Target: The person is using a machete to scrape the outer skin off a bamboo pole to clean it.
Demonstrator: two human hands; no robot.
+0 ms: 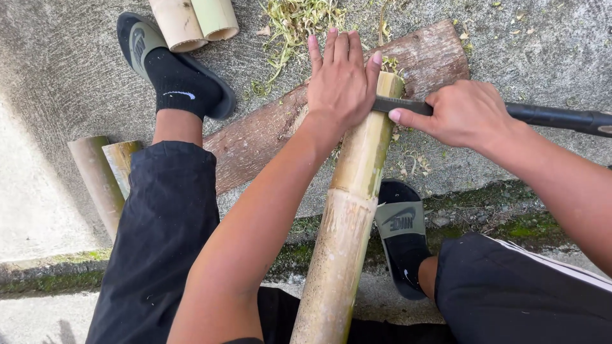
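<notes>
Bamboo pole (347,210): propped lengthwise, far end on wooden plank (255,137) over concrete ground (542,44); open ground right of plank.
Left hand (341,79): flat, fingers spread, pressing pole's top.
Right hand (462,114): closed around black-handled blade (398,105), which crosses the pole end.
Cut bamboo sections (105,175): left.

Single head view, worn on the person, looking steeply down and forward. Very near: both forearms, knees and the concrete ground (57,70) fill the frame.
</notes>
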